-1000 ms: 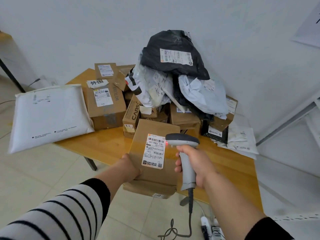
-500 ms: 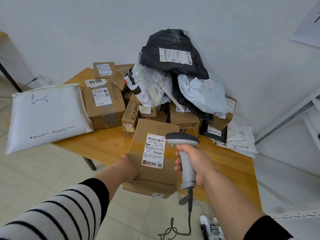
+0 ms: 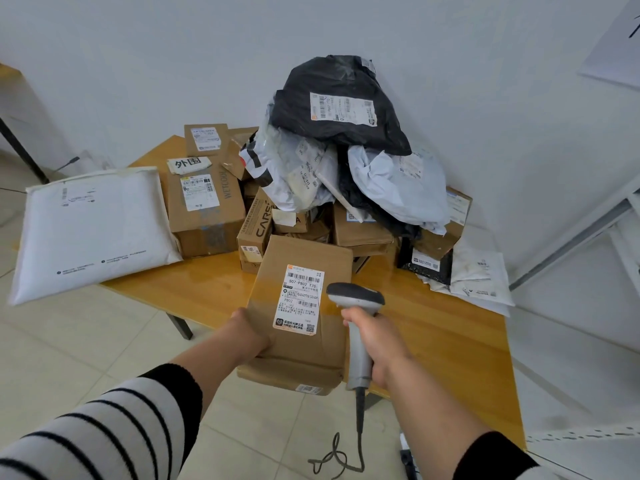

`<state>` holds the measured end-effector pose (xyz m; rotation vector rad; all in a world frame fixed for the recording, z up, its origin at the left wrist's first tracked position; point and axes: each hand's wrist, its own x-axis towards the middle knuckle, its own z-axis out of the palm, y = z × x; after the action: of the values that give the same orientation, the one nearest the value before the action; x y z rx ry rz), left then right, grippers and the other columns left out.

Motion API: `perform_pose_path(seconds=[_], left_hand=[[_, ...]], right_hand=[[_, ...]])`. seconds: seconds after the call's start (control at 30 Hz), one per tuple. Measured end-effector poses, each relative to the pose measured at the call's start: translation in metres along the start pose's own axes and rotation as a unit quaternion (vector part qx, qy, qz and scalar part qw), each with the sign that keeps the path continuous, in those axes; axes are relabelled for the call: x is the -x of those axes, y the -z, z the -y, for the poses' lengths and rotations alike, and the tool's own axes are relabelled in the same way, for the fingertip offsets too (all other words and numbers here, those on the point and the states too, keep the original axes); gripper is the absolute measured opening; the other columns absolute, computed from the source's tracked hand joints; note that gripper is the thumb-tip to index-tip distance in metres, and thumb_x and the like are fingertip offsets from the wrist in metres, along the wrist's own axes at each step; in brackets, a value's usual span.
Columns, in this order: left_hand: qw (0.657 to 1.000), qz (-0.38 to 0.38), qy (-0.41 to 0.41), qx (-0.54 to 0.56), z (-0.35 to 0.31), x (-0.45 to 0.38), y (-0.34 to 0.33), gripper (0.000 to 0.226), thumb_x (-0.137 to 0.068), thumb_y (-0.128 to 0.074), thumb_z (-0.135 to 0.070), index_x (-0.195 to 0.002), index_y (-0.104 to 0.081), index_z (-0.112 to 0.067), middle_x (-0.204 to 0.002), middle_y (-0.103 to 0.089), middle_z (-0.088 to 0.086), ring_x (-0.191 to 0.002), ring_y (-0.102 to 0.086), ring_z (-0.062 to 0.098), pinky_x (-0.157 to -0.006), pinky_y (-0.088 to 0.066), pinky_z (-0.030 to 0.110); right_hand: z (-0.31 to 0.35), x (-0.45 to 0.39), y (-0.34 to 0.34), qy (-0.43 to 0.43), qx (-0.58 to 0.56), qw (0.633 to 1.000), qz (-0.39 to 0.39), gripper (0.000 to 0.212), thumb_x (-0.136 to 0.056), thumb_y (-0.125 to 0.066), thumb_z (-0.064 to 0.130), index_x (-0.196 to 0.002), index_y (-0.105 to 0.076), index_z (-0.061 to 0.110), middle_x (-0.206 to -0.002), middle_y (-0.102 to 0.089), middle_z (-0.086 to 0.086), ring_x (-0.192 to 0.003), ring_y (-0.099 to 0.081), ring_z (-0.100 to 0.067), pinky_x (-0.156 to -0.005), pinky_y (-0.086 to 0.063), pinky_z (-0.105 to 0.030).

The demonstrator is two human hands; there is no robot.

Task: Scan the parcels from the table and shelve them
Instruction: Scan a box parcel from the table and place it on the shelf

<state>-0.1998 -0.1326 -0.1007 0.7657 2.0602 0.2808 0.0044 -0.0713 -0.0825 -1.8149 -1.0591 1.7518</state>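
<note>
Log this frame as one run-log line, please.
phase: scanning | left hand: holds cardboard box | right hand: grips scanner by box label | table: pile remains

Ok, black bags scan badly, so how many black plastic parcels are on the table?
3: the large black bag topping the pile, a second black bag squeezed under the pale bags, a small black mailer at the pile's right foot. Others may be buried.
</note>
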Motion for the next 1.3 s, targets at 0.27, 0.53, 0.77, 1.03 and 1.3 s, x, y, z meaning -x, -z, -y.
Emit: perform_pose_path(seconds=[0.27,0.53,0.77,1.03,1.3], left_hand=[[0.987,-0.034,0.014,0.159,0.001,0.038,-0.034,0.063,-0.086,-0.068,-0.022,-0.14,-0.038,-0.014,-0.107,-0.053,0.003,-0.103,-0.053,0.025,-0.088,-0.047,0.037],[0.956,-0.141,0.046,0.255,-0.012,0.12,-0.089,0.061,-0.087,-0.068,-0.043,-0.136,-0.049,-0.013,-0.11,-0.055,0.006,-0.099,-0.052,0.026,-0.083,-0.044,0.038],[0.951,-0.176,0.029,0.252,-0.022,0.194,-0.139,0.063,-0.087,-0.066,-0.051,-0.133,-0.053,-0.01,-0.093,-0.055,0.003,-0.085,-0.052,0.024,-0.082,-0.045,0.043],[0.984,-0.126,-0.048,0.119,-0.049,0.265,-0.177,0.072,-0.084,-0.062,-0.06,-0.129,-0.053,-0.005,-0.108,-0.051,0.01,-0.099,-0.049,0.03,-0.093,-0.046,0.042],[0.995,-0.024,-0.085,0.042,-0.048,0.349,-0.255,0.076,-0.08,-0.067,-0.062,-0.132,-0.051,-0.009,-0.116,-0.052,0.009,-0.103,-0.051,0.03,-0.096,-0.046,0.044]], right_hand=[[-0.024,0.004,0.024,-0.006,0.034,0.998,0.054,0.036,-0.083,-0.073,0.042,-0.103,-0.062,0.014,-0.099,-0.062,-0.009,-0.09,-0.058,-0.026,-0.068,-0.042,-0.033],[-0.028,0.039,0.104,0.049,0.031,0.986,0.158,0.034,-0.083,-0.076,0.036,-0.11,-0.072,0.015,-0.105,-0.076,-0.015,-0.101,-0.07,-0.037,-0.096,-0.055,-0.05],[-0.046,0.099,0.174,0.074,0.024,0.981,0.178,0.03,-0.083,-0.074,0.039,-0.108,-0.071,0.022,-0.106,-0.075,-0.014,-0.105,-0.069,-0.037,-0.102,-0.05,-0.055],[-0.097,0.184,0.259,0.112,-0.059,0.986,0.108,0.037,-0.08,-0.075,0.04,-0.111,-0.069,0.021,-0.099,-0.078,-0.007,-0.096,-0.072,-0.028,-0.092,-0.055,-0.043],[-0.179,0.277,0.35,0.101,-0.112,0.988,0.024,0.047,-0.076,-0.077,0.042,-0.116,-0.066,0.019,-0.116,-0.07,-0.016,-0.111,-0.064,-0.037,-0.105,-0.047,-0.057]])
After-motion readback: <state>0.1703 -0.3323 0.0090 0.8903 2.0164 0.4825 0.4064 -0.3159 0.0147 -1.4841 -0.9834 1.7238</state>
